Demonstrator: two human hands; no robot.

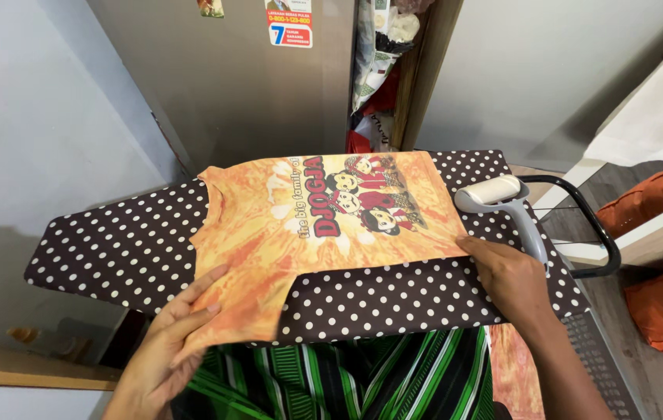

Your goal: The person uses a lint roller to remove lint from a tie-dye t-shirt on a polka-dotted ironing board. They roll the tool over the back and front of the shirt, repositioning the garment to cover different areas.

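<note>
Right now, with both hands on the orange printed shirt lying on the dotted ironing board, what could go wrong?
1. The grey handheld steamer lies at the board's end beside the right hand; a nudge might knock it off.
2. The orange printed T-shirt overhangs the brown white-dotted ironing board edge under the left hand, so it may slide down.

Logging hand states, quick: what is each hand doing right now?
Left hand: open, fingers flat on the orange shirt sleeve.
Right hand: open, fingertips on the shirt's hem.
</note>
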